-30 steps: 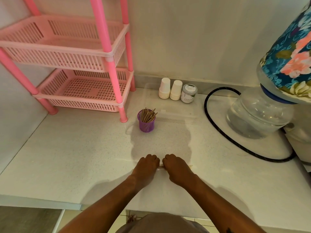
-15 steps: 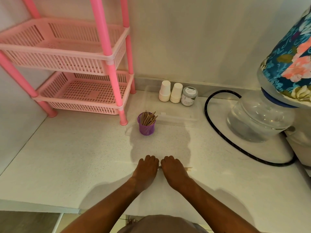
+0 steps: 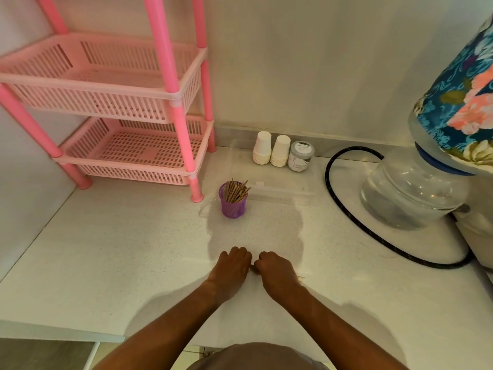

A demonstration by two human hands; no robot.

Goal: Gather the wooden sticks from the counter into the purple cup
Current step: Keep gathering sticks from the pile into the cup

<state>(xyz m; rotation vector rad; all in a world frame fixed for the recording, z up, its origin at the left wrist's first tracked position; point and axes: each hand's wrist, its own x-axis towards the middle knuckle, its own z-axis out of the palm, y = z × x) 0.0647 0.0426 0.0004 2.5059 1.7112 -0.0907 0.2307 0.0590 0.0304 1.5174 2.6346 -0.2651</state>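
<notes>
White speckled counter (image 3: 112, 252) in a corner, under plain pale walls, seen from above. Near the middle, upright on that counter, a small purple mesh cup (image 3: 233, 206) crowded with thin wooden sticks (image 3: 234, 192), their tops fanned above the rim. Just left of the cup, the front leg of a pink plastic two-tier basket rack (image 3: 106, 84), both slatted baskets bare. Behind the cup, against the wall, two stacks of white paper cups (image 3: 270, 150) and beside them a short round jar with a grey lid and a printed label (image 3: 301, 156). Just right of the purple cup, a clear flat plastic lid (image 3: 280, 188), hard to trace. At far right, a clear water bottle turned neck-down under a floral cloth cover (image 3: 416, 188), with a black hose (image 3: 346, 209) looping across the counter in front of it.

At the near edge, well apart from the cup: left hand (image 3: 232, 267) and right hand (image 3: 277, 271) side by side, knuckles up, fingers curled down onto the surface, nearly touching. Between and under them, a few loose wooden sticks on the counter (image 3: 253, 267), only a sliver in the gap and a tip poking out right of the right hand. Right hand bunched over those sticks; left hand pressed down beside them; real grip by either impossible to tell.
</notes>
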